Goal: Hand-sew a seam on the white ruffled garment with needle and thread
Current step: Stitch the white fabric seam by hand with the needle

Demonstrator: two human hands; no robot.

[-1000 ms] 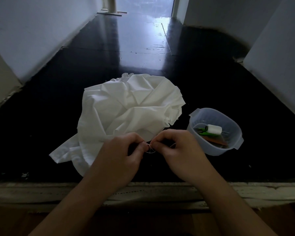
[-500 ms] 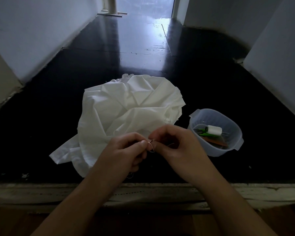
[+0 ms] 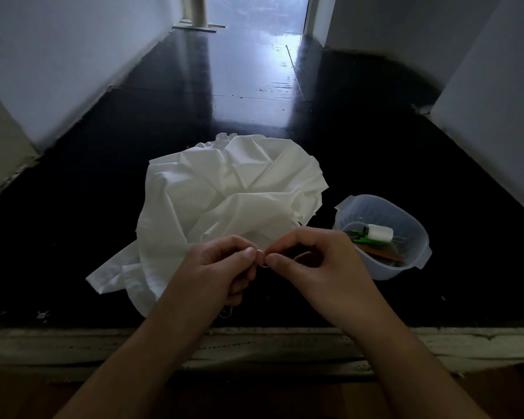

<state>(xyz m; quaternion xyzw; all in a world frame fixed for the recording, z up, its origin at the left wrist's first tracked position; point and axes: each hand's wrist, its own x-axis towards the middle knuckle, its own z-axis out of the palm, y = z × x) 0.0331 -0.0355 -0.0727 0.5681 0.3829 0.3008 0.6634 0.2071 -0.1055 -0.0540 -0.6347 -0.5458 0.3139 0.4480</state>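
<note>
At lower centre of the frame, the left hand [image 3: 224,267] and right hand [image 3: 315,264] pinch a small thread [image 3: 262,261] loop together, seemingly knotting or threading; the needle is too small to see. The white garment [image 3: 224,204] lies crumpled behind. Next comes a steady pull. The hands have risen slightly since before.

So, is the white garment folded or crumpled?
Crumpled: the garment lies bunched in loose, uneven creases on the dark floor, no neat folds.
</note>
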